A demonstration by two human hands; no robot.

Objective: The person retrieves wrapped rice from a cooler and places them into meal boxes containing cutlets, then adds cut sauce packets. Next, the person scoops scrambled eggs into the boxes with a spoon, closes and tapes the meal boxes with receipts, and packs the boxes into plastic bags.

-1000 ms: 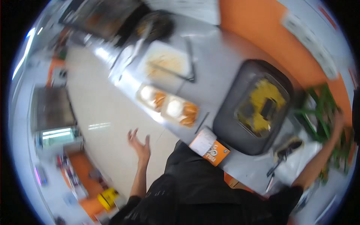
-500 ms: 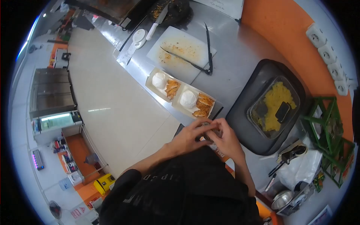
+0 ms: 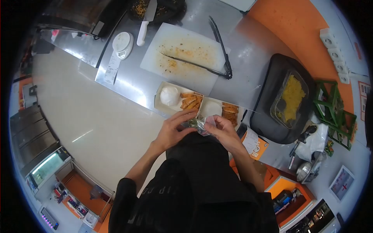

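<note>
Between my hands is a small clear plastic bag (image 3: 203,125) with something greenish in it. My left hand (image 3: 174,129) pinches its left side. My right hand (image 3: 226,134) grips its right side, thumb on the plastic. Just beyond my fingers stand two open paper food boxes side by side. The left box (image 3: 158,101) has a white rice mound (image 3: 169,95) and sliced breaded chicken (image 3: 191,101). In the right box, rice (image 3: 211,110) and chicken slices (image 3: 230,111) lie partly behind my hands.
Black tongs (image 3: 228,66) lie over a white cutting board (image 3: 155,50). A knife (image 3: 143,31) and a kitchen scale (image 3: 122,44) are farther left. At right, a dark appliance (image 3: 268,105) bears a clear container of yellow food (image 3: 293,97). An orange box (image 3: 259,149) stands by my right forearm.
The view has shifted and turned. My hands have moved apart a little, and the plastic bag between them now shows clearly.
</note>
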